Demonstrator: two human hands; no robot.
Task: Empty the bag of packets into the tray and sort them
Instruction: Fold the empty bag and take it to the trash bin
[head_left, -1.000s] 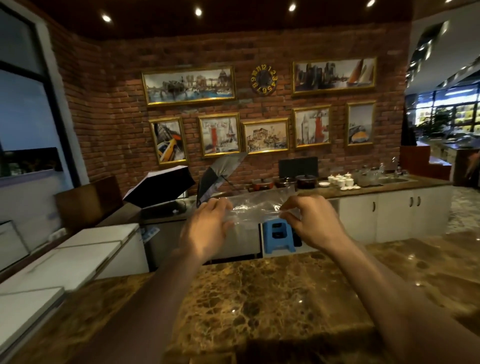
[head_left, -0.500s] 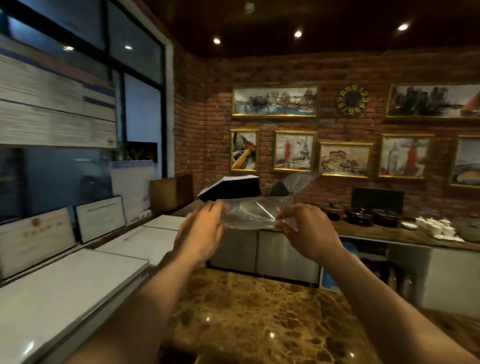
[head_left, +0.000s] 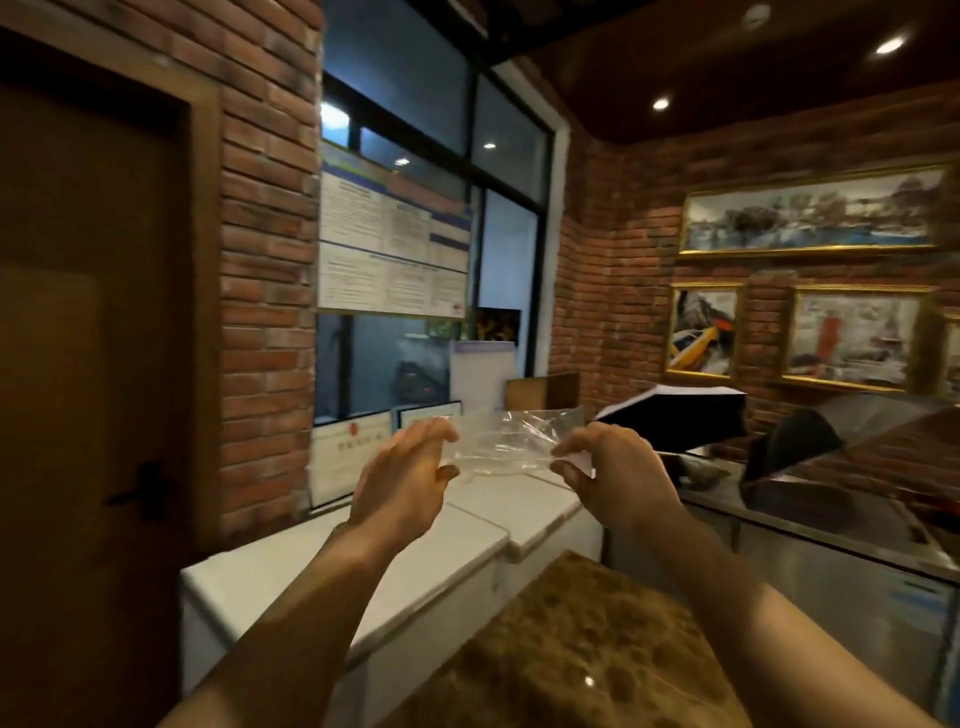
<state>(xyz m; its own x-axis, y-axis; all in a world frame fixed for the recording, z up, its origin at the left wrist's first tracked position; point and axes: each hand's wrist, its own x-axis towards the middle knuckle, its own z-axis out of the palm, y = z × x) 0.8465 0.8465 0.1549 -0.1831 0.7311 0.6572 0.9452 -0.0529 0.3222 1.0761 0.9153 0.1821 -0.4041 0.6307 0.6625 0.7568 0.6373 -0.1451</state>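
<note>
A clear, crumpled plastic bag (head_left: 506, 441) is stretched between my two hands at chest height, in front of me. My left hand (head_left: 402, 480) pinches its left end with fingers and thumb. My right hand (head_left: 610, 475) grips its right end. The bag looks empty; I see no packets in it. No tray and no packets are in view.
A brown marble counter (head_left: 571, 649) lies below my arms. White chest freezers (head_left: 467, 525) stand along the left wall under a window with posters. A wooden door (head_left: 93, 364) is at the far left. A steel counter (head_left: 831, 525) with umbrellas runs along the right.
My view has swung far to the left, from the picture wall to the window and door. Both hands still hold the bag between them in the same way.
</note>
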